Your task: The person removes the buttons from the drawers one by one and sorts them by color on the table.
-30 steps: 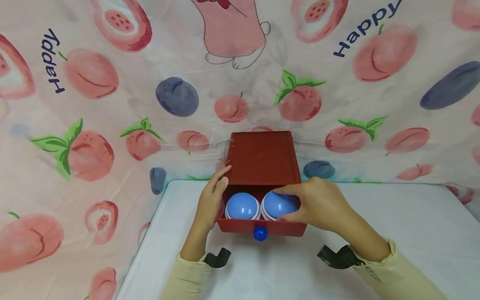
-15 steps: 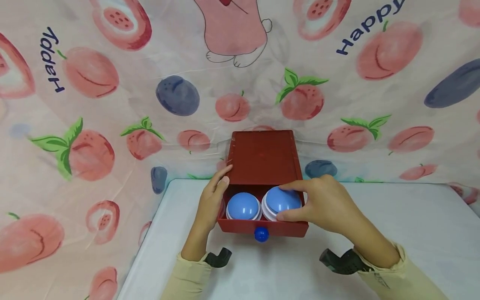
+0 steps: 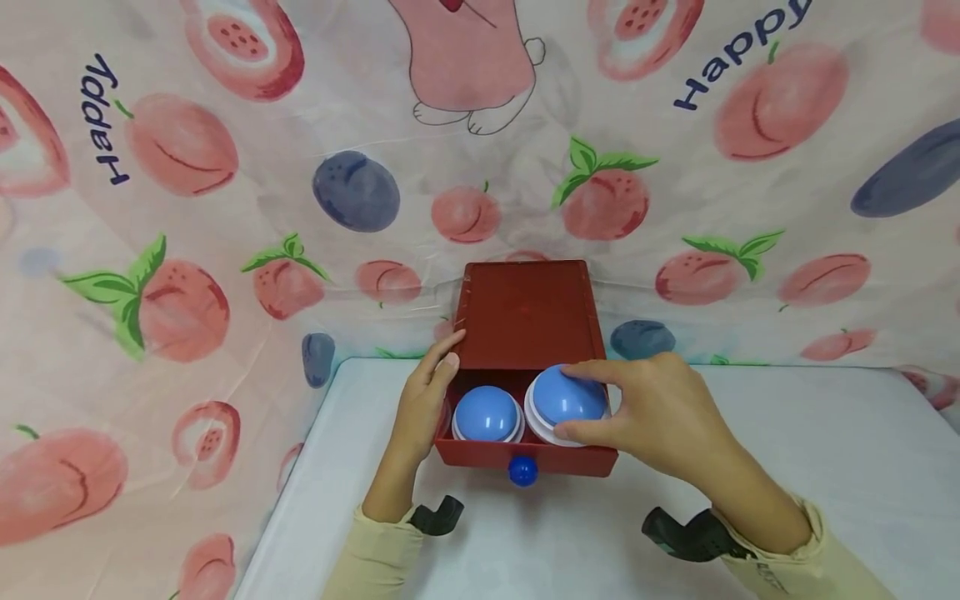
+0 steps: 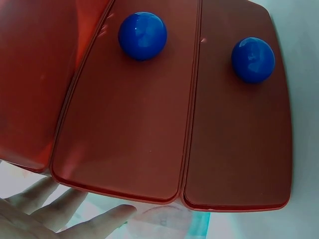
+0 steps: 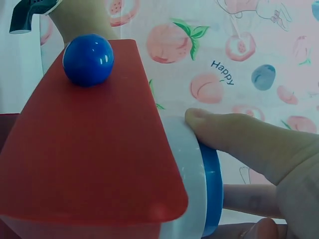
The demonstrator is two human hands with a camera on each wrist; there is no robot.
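A dark red drawer box [image 3: 525,317] stands on the table with its top drawer [image 3: 480,454] pulled out. Inside the drawer's left half sits a round white jar with a blue domed lid [image 3: 486,414]. On the right, a second such jar [image 3: 567,397] is tilted and raised partly above the drawer's rim. My right hand [image 3: 660,417] pinches this second jar between thumb and fingers; its white side and blue lid [image 5: 213,189] show in the right wrist view. My left hand [image 3: 417,406] rests against the box's left side, fingers extended.
A blue round knob [image 3: 522,471] sticks out from the drawer front. Lower drawer fronts with blue knobs [image 4: 142,36] show in the left wrist view. Behind the box hangs a fruit-printed cloth [image 3: 480,167]. The table [image 3: 787,433] is white.
The right-hand jar has risen from the drawer, tilting and shifting slightly right with my right hand. My left hand stays against the box.
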